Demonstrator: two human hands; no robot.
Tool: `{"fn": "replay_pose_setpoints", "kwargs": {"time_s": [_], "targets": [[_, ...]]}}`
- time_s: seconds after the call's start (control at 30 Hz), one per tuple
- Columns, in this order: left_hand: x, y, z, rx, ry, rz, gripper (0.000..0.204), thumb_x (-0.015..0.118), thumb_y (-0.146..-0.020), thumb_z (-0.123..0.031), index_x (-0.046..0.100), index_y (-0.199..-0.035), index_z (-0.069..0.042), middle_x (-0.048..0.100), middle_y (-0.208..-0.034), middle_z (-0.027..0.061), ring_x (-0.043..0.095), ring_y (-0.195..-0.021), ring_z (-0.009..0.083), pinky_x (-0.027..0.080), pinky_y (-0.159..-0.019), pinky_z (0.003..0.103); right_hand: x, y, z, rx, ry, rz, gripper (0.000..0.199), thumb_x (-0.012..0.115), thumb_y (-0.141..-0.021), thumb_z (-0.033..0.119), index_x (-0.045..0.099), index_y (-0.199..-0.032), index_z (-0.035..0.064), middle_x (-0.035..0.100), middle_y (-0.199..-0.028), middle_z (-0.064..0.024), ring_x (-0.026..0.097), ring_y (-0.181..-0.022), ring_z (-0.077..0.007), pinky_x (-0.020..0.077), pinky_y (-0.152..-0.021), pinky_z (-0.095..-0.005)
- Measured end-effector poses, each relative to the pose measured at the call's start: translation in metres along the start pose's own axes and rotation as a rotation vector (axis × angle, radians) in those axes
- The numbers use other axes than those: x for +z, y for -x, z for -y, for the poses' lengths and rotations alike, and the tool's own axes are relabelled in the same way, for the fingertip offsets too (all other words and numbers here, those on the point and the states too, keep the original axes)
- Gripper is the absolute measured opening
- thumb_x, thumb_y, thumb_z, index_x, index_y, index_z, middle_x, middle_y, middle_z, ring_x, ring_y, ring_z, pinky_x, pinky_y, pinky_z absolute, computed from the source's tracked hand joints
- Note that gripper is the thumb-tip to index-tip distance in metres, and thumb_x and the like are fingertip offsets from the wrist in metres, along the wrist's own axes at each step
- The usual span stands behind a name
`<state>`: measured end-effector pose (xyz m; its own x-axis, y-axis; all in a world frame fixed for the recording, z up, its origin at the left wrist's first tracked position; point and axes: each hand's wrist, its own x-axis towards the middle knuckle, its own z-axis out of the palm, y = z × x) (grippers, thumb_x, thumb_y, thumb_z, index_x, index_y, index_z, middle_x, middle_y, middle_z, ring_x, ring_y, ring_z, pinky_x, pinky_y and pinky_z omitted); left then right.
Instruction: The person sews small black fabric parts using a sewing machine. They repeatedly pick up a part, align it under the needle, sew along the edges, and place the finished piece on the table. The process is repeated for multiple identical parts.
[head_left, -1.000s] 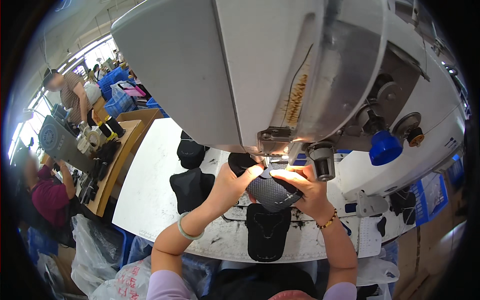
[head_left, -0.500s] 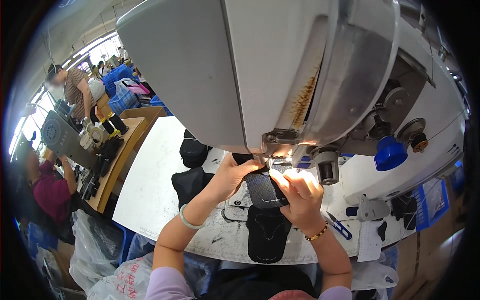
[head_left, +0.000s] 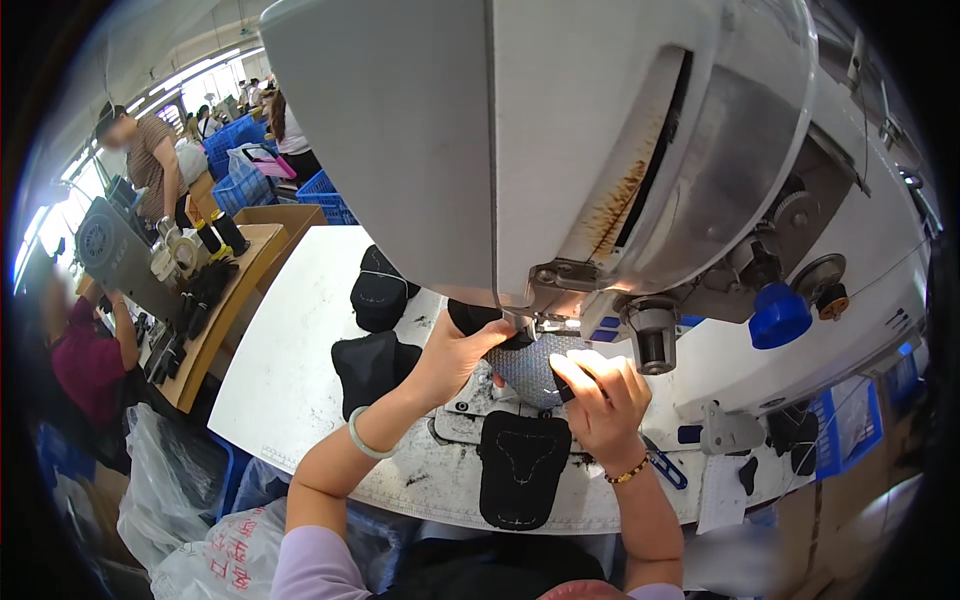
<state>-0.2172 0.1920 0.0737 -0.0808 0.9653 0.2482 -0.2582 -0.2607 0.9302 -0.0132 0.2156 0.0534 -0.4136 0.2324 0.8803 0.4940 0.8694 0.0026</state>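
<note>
Under the head of a large grey-white sewing machine (head_left: 400, 130), both my hands hold a patterned grey mesh fabric piece (head_left: 533, 372) with black parts. My left hand (head_left: 452, 357) pinches its black left side near the needle area, thumb on top. At the piece's right edge, my right hand (head_left: 606, 402) grips with thumb and fingers, the other fingers curled. The needle itself is hard to make out in the bright lamp light. Just below the hands, a flat black fabric piece (head_left: 524, 472) with pale stitch lines lies at the table's front edge.
Two black fabric pieces, one farther back (head_left: 380, 292) and one nearer (head_left: 368, 372), lie left on the white table (head_left: 290, 350). Blue thread snips (head_left: 665, 466) sit beside my right wrist. A blue thread-tension knob (head_left: 780, 318) juts from the machine. Other people work at left.
The mesh piece has been turned and bent between my hands, so it looks rounder and no longer overlaps the black piece below. My right hand has moved slightly down. The view has shifted a little.
</note>
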Motion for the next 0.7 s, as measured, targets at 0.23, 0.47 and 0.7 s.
{"fn": "replay_pose_setpoints", "kwargs": {"time_s": [0.23, 0.47, 0.7], "targets": [[0.01, 0.009, 0.001, 0.104, -0.084, -0.074, 0.02, 0.056, -0.089, -0.008, 0.062, -0.104, 0.003, 0.064, -0.092, 0.0055, 0.058, -0.085, 0.0106, 0.048, -0.076, 0.026, 0.004, 0.005, -0.011, -0.017, -0.028, -0.025, 0.041, 0.054, -0.062, 0.0, 0.067, -0.099, 0.0105, 0.06, -0.097, -0.0051, 0.06, -0.073, -0.021, 0.0448, -0.055, -0.0309], [0.016, 0.011, -0.002, 0.043, -0.048, -0.079, 0.018, 0.054, -0.089, -0.008, 0.063, -0.101, 0.004, 0.064, -0.089, 0.0041, 0.058, -0.076, 0.0077, 0.047, -0.057, 0.022, 0.001, -0.003, -0.003, -0.093, 0.065, -0.075, 0.037, 0.065, -0.066, 0.011, 0.069, -0.102, 0.0201, 0.043, -0.076, 0.0028, 0.041, -0.06, -0.016, 0.0357, -0.053, -0.0301], [0.02, 0.016, 0.004, 0.089, -0.053, -0.137, 0.017, 0.055, -0.09, -0.01, 0.063, -0.099, 0.001, 0.063, -0.082, 0.0028, 0.055, -0.061, 0.0075, 0.043, -0.045, 0.022, -0.001, 0.0, -0.006, -0.006, 0.028, -0.086, 0.038, 0.061, -0.062, 0.005, 0.069, -0.098, 0.0166, 0.048, -0.079, -0.0008, 0.045, -0.059, -0.0177, 0.0361, -0.051, -0.0302]]}}
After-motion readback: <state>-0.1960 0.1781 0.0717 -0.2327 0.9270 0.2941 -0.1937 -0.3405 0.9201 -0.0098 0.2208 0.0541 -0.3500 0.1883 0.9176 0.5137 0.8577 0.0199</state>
